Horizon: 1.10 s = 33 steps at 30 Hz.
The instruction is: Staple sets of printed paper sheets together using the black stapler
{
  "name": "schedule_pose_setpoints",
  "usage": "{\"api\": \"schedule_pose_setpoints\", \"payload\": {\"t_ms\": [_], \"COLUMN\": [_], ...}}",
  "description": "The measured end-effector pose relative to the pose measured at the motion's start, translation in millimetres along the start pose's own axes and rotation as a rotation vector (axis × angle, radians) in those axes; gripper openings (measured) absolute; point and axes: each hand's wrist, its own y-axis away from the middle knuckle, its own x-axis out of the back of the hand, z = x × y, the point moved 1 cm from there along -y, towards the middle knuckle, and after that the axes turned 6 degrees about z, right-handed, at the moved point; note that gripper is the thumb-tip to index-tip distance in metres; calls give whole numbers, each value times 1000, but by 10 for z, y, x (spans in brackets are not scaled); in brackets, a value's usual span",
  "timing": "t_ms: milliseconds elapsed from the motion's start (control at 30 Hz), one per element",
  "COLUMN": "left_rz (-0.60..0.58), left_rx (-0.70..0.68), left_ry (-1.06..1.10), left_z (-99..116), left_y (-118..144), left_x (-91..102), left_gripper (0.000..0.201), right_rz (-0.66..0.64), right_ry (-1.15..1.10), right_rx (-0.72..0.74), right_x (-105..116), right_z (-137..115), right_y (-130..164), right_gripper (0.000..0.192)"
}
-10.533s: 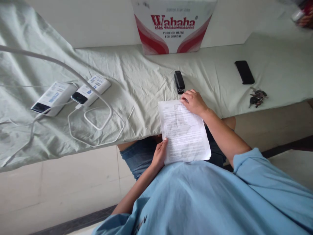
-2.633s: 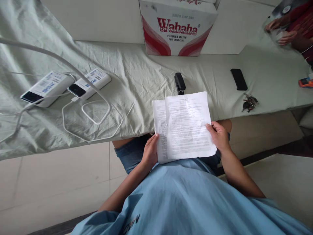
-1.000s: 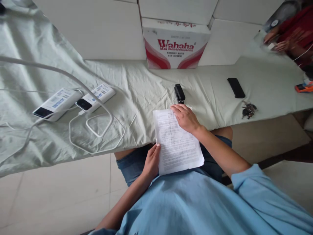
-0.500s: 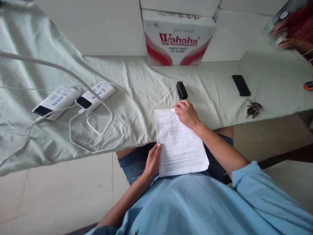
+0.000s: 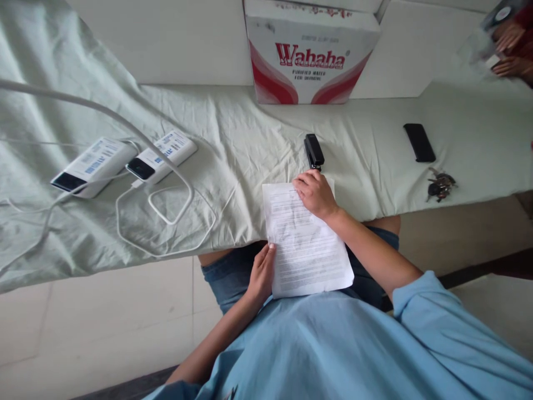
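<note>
A printed sheet of paper (image 5: 308,250) slopes from the table edge down to my lap. My left hand (image 5: 263,269) pinches its left edge, thumb on top and fingers underneath. Across the sheet's top edge lies my right hand (image 5: 315,193), fingers bent and close together, gripping the paper there. Part of the top edge is hidden under that hand. Just beyond my right fingers stands a black stapler (image 5: 313,150) on the cloth; neither hand appears to hold it.
A Wahaha carton (image 5: 312,61) stands against the back panel. Two white power banks (image 5: 94,166) with looping cables (image 5: 166,219) lie left. A black phone (image 5: 419,143) and keys (image 5: 441,185) lie right on the pale green cloth (image 5: 233,133). Another person's hands (image 5: 510,53) show far right.
The view has shifted slightly. My right hand has slid a little left along the paper's top, away from the stapler. My left hand keeps its hold on the edge.
</note>
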Motion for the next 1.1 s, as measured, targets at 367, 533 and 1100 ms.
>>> {"api": "schedule_pose_setpoints", "payload": {"t_ms": [367,533,1100], "left_rz": [-8,-32,14], "left_rx": [-115,-143,-129], "left_ry": [-160,-211,-169], "left_z": [-41,-54,-13], "left_y": [-10,-23,-1], "left_x": [44,53,63], "left_gripper": [67,68,69], "right_rz": [-41,-77,238], "right_ry": [-78,-96,-94], "right_rx": [46,27,-362], "right_x": [35,87,555], "right_z": [-31,-5,317], "right_y": [-149,-164,530], "right_gripper": [28,32,31]}}
